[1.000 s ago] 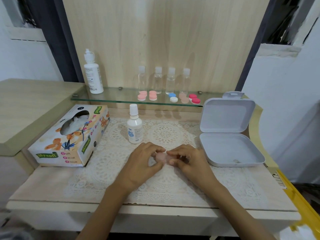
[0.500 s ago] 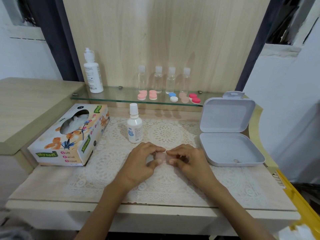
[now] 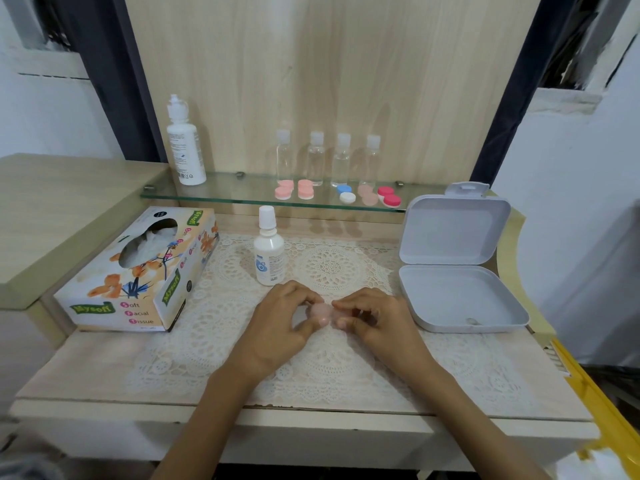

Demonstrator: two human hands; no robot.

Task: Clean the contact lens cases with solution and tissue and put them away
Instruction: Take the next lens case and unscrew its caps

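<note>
Centre frame, above the desk [image 3: 104, 368]: left hand [image 3: 277, 327] and right hand [image 3: 381, 323] both pinch one pale pink lens case [image 3: 321, 311] with curled fingers [image 3: 308, 325].

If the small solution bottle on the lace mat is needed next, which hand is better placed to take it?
Left. The small solution bottle stands just beyond the left hand, while the right hand sits nearer the open white box. Both pinch the pink lens case, so one must let go.
</note>
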